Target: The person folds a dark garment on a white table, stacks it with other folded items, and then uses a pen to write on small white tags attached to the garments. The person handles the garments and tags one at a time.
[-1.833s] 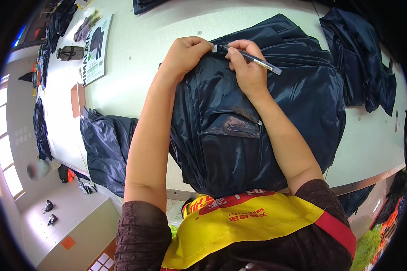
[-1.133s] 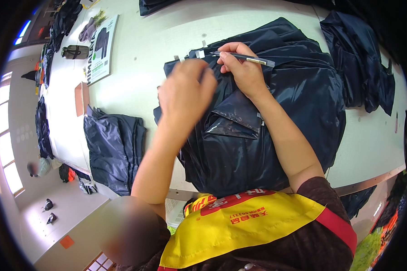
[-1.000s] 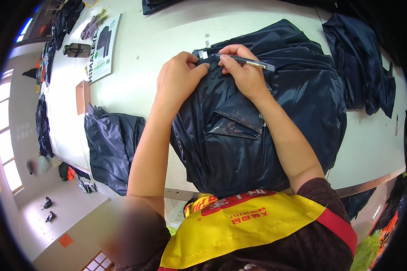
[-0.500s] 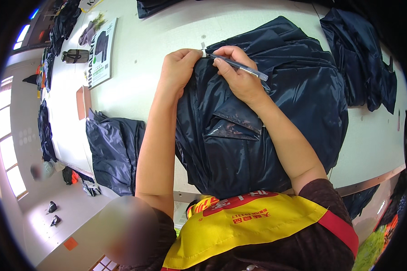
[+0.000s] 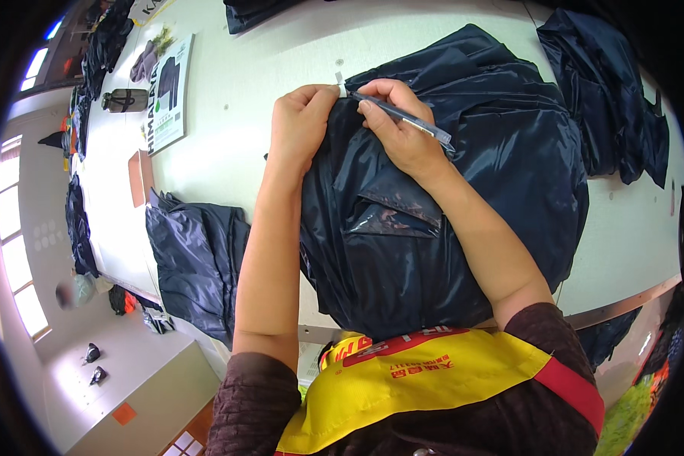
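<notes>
A pile of shiny dark navy garments [image 5: 509, 175] lies in front of me on the pale table. At its far left edge, my left hand [image 5: 300, 125] pinches a small white label [image 5: 343, 91] between thumb and fingers. My right hand [image 5: 410, 140] grips a pen [image 5: 414, 120] with a dark, see-through barrel. The pen's tip points at the label; whether it touches is too small to tell. Under my right wrist, a clear plastic piece [image 5: 395, 216] rests on the navy fabric.
Another folded dark garment [image 5: 197, 262] lies left of my left forearm. More dark garments [image 5: 596, 99] are at the far right. Toward the far left are a printed white board [image 5: 171, 95], a dark bottle [image 5: 125, 100] and a grey cloth [image 5: 144, 64]. The table's front edge [image 5: 623, 304] runs close to me.
The pen's rear end has dipped slightly toward me, while its tip stays by the label. Both hands keep their grip. The whole view has shifted a little.
</notes>
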Demonstrator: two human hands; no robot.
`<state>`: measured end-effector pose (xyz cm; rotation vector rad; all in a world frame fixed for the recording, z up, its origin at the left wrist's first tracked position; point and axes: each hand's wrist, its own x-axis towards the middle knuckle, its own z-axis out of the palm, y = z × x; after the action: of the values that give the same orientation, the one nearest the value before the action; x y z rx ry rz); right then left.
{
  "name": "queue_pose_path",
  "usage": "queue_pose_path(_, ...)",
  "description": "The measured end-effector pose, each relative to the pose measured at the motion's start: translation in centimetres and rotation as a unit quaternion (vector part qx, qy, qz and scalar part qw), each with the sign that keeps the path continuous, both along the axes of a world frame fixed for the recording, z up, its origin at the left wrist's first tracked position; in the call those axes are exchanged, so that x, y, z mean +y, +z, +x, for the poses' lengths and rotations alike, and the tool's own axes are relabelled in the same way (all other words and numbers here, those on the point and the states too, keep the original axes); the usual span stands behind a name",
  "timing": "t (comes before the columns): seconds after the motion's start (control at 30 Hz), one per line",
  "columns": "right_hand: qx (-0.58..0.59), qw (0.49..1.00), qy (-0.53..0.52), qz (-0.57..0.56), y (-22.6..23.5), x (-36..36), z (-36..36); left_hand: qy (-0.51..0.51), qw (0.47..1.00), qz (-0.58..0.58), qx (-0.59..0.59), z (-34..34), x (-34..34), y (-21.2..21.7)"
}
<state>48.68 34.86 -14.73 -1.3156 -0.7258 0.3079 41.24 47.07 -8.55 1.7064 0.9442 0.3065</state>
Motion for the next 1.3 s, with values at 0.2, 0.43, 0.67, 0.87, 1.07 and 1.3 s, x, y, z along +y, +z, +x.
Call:
queue_pose_path(0.2, -0.005, 1.000, 0.000, -0.003, 0.1, 0.0, 0.0, -0.010, 1.000, 0.002, 0.002, -0.1, 0.0, 0.0)
queue_pose_path(0.43, -0.018, 1.000, -0.004, -0.001, 0.2, 0.0, -0.1, 0.005, 1.000, 0.004, -0.014, 0.1, -0.4, 0.2)
queue_pose_path(0.67, -0.019, 1.000, 0.005, -0.017, 0.5, -0.1, 0.1, -0.010, 1.000, -0.006, -0.015, 0.0, -0.3, 0.1)
queue_pose_path(0.87, -0.006, 1.000, 0.003, 0.009, 0.1, -0.1, 0.0, -0.008, 1.000, -0.003, -0.014, 0.0, -0.2, -0.2)
queue_pose_path(1.07, 0.027, 1.000, 0.014, -0.006, 0.1, -0.2, 0.0, -0.006, 1.000, 0.003, -0.027, -0.3, -0.1, -0.7)
queue_pose_path(1.3, 0.184, 0.975, 0.009, 0.125, 0.6, -0.4, 0.6, -0.076, 0.995, 0.057, 0.009, -1.3, -2.2, 2.6)
